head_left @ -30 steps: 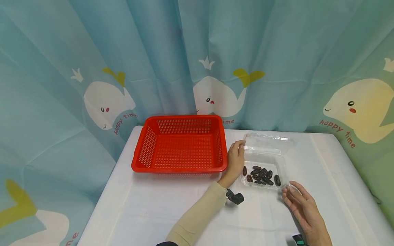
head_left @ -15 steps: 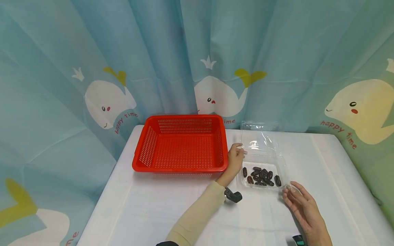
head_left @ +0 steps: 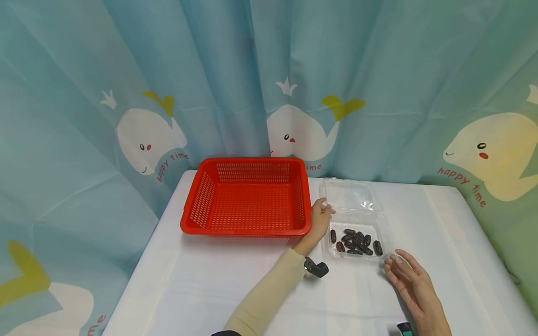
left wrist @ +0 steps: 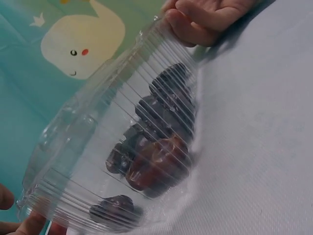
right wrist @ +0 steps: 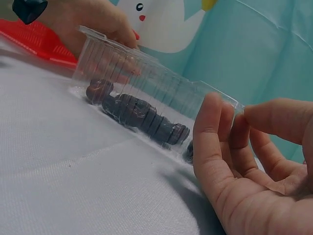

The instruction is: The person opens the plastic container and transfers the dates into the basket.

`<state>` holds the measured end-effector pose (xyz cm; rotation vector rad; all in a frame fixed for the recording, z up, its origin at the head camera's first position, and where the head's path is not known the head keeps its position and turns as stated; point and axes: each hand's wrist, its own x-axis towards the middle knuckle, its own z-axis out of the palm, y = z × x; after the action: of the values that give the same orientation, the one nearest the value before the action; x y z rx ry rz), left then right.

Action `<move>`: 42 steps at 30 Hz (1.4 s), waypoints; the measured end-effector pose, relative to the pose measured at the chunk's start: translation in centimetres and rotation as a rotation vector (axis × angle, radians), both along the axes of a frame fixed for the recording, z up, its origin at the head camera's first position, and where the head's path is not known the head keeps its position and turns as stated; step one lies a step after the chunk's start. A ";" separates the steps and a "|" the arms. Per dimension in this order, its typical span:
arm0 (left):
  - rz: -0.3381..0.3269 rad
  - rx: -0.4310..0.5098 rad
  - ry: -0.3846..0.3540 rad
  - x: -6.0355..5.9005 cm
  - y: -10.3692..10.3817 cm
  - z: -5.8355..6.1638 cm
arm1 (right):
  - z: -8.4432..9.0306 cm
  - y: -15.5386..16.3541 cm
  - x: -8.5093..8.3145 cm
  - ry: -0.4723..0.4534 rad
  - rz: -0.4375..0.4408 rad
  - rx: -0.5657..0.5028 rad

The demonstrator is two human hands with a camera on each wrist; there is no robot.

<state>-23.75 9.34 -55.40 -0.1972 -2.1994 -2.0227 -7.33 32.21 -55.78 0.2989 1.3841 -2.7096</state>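
A clear plastic clamshell box sits on the right part of the white table, its hinged lid folded back toward the curtain. Several dark, wrinkled dates lie inside, most of them bunched near the front wall. My left hand is at the box's back left corner, near the hinge, its fingers around the edge. At the front right corner, my right hand pinches the rim between thumb and fingers. The ribbed side wall shows the dates through it in the left wrist view.
A red plastic basket with nothing in it stands left of the box, close beside my left hand. Behind the table hangs a blue-green curtain with whale prints. White cloth covers the table.
The lid rose from lying back, then dropped back again and now sits slightly further left. My left hand shifted slightly down and left; my right hand stayed at the corner.
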 end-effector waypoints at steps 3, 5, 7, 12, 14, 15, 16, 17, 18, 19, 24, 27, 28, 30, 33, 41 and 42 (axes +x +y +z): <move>0.013 -0.019 0.013 0.0 -0.1 -0.1 | 0.3 0.1 0.0 0.010 0.017 -0.023; 0.025 -0.021 -0.036 0.8 -0.3 1.6 | 0.5 0.3 -0.1 0.029 0.038 -0.049; 0.044 -0.071 -0.043 1.2 -0.4 2.1 | 0.8 0.6 -0.2 0.037 0.058 -0.058; 0.009 -0.240 -0.109 2.4 -0.7 3.2 | 1.2 1.7 -0.8 0.040 0.108 -0.047; -0.020 -0.302 -0.122 2.9 -0.9 3.6 | 1.4 2.1 -1.1 0.036 0.132 -0.032; -0.029 -0.343 -0.122 3.1 -0.9 3.8 | 1.5 2.3 -1.2 0.031 0.145 -0.021; -0.039 -0.378 -0.119 3.3 -1.0 3.9 | 1.5 2.5 -1.4 0.023 0.154 -0.002; -0.043 -0.418 -0.110 3.5 -1.0 4.0 | 1.6 2.6 -1.5 0.009 0.162 0.021; -0.050 -0.447 -0.105 3.7 -1.1 4.2 | 1.7 2.7 -1.7 -0.006 0.167 0.044; -0.056 -0.477 -0.096 3.8 -1.1 4.3 | 1.7 2.8 -1.8 -0.025 0.173 0.070; -0.083 -0.618 -0.014 4.6 -0.9 5.1 | 2.0 3.1 -2.7 -0.101 0.202 0.177; -0.084 -0.734 0.061 5.1 -0.8 5.5 | 2.0 3.2 -3.1 -0.103 0.222 0.203; -0.084 -0.773 0.083 5.2 -0.8 5.6 | 2.1 3.3 -3.2 -0.103 0.227 0.206; -0.078 -0.844 0.137 5.4 -0.7 5.7 | 2.1 3.3 -3.4 -0.104 0.237 0.215; -0.087 -0.906 0.196 5.7 -0.5 6.0 | 2.3 3.1 -3.7 -0.125 0.240 0.226; -0.305 -0.845 0.238 5.1 -0.1 6.7 | 2.3 2.5 -4.2 -0.140 0.222 0.219; -0.337 -0.840 0.234 4.9 0.0 6.7 | 2.2 2.4 -4.2 -0.134 0.216 0.216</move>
<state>-18.83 9.31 -48.65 -0.8836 -2.8293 -0.9647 -11.50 34.65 -53.60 0.3186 1.5714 -2.3292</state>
